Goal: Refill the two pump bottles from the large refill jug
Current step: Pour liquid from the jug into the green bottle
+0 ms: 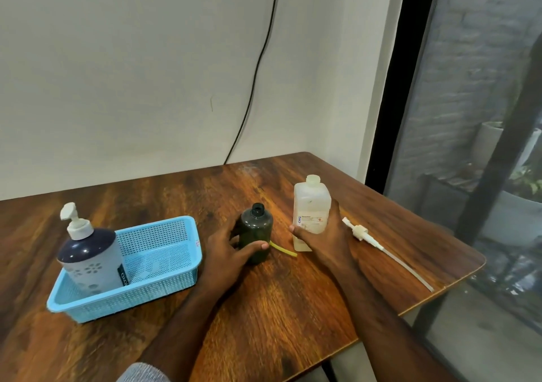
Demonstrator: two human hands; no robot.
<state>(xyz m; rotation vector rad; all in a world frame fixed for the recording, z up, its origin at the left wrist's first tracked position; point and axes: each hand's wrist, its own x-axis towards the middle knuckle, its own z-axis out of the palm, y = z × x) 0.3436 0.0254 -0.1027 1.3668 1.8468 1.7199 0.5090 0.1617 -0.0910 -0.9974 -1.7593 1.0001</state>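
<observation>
A small dark green bottle [257, 229] stands uncapped at the middle of the wooden table [278, 308]. My left hand [230, 252] grips its lower body, thumb across the front. To its right stands a translucent white bottle [311, 205] with an open neck and a printed label; my right hand [325, 240] grips its lower right side. A white pump head with a long dip tube [381, 248] lies flat on the table right of that hand. A yellow tube [283, 249] lies between the two bottles. A large navy and grey pump bottle [91, 255] stands in a blue basket [164, 282].
The blue mesh basket sits at the left of the table. The table's right edge [457, 279] runs diagonally next to a glass door. A black cable [258, 67] hangs down the white wall behind the table.
</observation>
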